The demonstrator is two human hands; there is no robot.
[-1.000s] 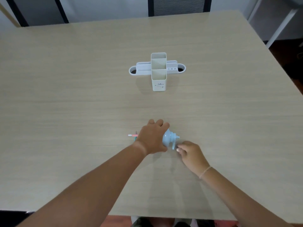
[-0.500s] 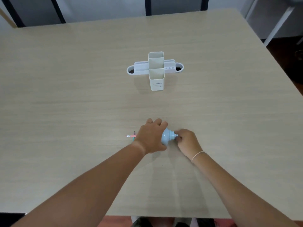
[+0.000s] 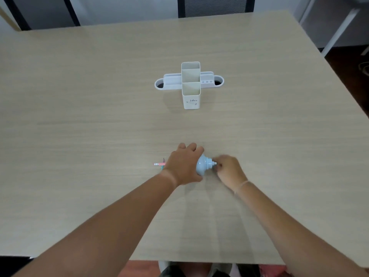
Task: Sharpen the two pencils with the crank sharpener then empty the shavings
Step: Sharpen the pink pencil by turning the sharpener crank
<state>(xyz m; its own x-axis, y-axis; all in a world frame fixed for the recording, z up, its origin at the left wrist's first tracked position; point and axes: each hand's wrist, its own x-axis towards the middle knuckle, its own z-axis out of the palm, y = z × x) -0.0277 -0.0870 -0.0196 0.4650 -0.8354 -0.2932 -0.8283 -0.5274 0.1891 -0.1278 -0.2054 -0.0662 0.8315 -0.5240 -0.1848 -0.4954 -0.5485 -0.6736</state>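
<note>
Organiser: a white desk organiser stands mid-table, well beyond the hands; its two tall square cups show no contents, and the low side trays end in dark oval openings whose insides cannot be made out.
Writing: small dark print marks the front of the near cup, too small to read.
Sharpener: a pale blue crank sharpener lies on its side on the table, near the front edge, between both hands.
Left hand: the left hand covers the sharpener's body, fingers curled over it in a grip.
Right hand: the right hand is closed at the sharpener's crank end, fingers bunched around the handle, which is mostly hidden.
Pencils: a pink pencil end sticks out left of the left hand; a second dark tip shows just beside it, the rest hidden under the hand.
Background: a dark chair back stands behind the far table edge.
</note>
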